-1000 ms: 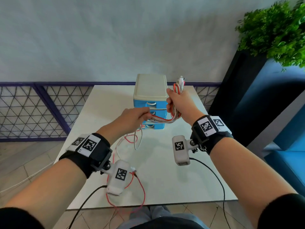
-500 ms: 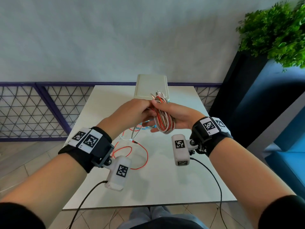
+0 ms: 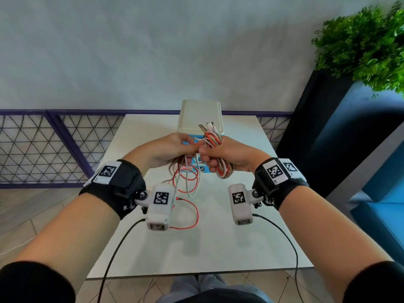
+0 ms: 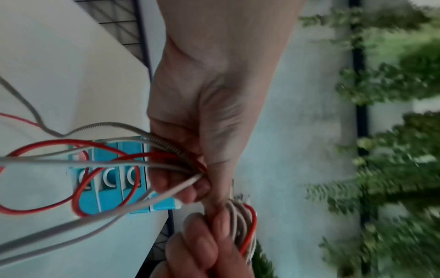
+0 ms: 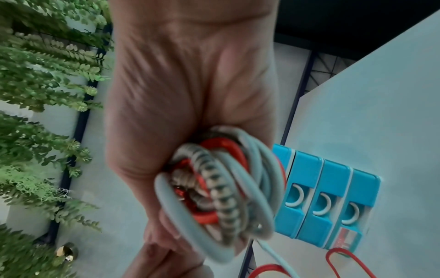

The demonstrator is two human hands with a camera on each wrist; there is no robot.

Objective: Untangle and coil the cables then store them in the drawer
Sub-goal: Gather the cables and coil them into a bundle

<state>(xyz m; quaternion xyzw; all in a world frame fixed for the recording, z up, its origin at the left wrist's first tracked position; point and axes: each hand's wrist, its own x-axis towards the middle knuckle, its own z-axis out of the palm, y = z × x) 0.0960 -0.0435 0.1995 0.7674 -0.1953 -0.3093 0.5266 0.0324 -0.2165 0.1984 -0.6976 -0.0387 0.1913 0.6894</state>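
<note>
My right hand (image 3: 206, 159) grips a coiled bundle of red, white and braided cables (image 3: 215, 139), held upright above the table with the plug ends sticking out on top. In the right wrist view the coil (image 5: 221, 188) fills the fist (image 5: 185, 112). My left hand (image 3: 189, 147) is right beside it and pinches the loose strands (image 3: 187, 178) that hang in loops down to the table. The left wrist view shows those strands (image 4: 166, 163) gathered between thumb and fingers (image 4: 190, 190). The small drawer unit (image 3: 200, 114), white top and blue drawers (image 5: 319, 197), stands behind the hands with its drawers closed.
A red cable tail (image 3: 192, 215) lies on the white table (image 3: 229, 248) under my left wrist camera. A wire-mesh railing (image 3: 43, 147) runs behind the table. A dark planter with a green plant (image 3: 367, 47) and blue seating stand to the right.
My hands have come together in front of the drawer unit. The left hand has brought the loose strands up to the coil, and the red tail has been drawn up from the table's front edge.
</note>
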